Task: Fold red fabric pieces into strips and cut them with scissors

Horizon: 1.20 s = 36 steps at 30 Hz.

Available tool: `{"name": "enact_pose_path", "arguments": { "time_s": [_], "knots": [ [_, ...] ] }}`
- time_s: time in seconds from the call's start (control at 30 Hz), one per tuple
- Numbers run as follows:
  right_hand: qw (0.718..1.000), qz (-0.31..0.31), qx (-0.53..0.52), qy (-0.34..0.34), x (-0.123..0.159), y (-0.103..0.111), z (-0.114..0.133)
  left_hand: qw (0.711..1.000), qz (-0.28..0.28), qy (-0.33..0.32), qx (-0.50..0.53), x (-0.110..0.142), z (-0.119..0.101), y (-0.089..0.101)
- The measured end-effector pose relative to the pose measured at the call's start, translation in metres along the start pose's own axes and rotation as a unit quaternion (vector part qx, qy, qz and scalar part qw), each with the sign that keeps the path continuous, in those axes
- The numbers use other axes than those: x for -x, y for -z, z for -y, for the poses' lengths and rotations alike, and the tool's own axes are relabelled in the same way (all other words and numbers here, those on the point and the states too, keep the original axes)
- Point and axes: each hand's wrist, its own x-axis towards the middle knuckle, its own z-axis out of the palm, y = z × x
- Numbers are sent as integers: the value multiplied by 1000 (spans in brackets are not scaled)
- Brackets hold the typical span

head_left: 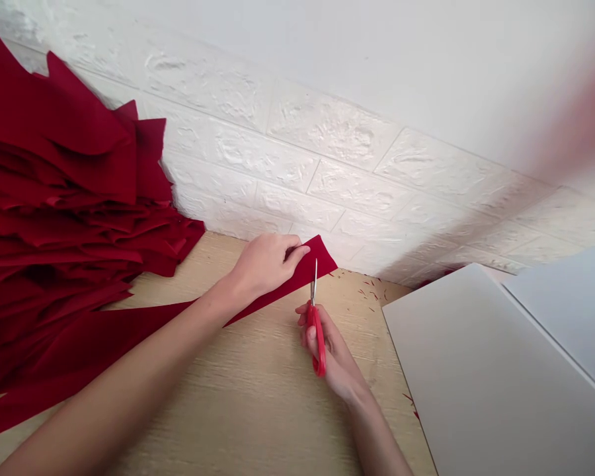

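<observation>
A long strip of dark red fabric [262,299] runs from the lower left across the table to a squared end near the wall. My left hand [269,263] is closed on this strip close to its far end, thumb on top. In my right hand [330,347] is a pair of scissors [319,337] with red handles, fingers through the loops. The blades point away from me and lie over the strip's near edge, just right of my left fingers. Whether the blades are cutting the cloth I cannot tell.
A tall heap of red fabric pieces [79,198] fills the left side. Behind stands a white brick-patterned wall [287,152]. A pale grey box-like panel [476,370] borders the right. Small red scraps [371,291] lie on the wooden table [258,396]. A blurred red shape hangs upper right.
</observation>
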Motion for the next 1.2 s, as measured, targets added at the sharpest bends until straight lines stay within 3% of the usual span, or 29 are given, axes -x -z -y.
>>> {"name": "enact_pose_path", "arguments": {
  "time_s": [0.63, 1.2],
  "knots": [
    [1000, 0, 16, -9, 1, -8, 6, 999, -27, -3, 42, -1, 1, 0],
    [1000, -25, -8, 1, -8, -15, -6, 998, -9, 15, 64, -4, 3, 2]
  ]
}}
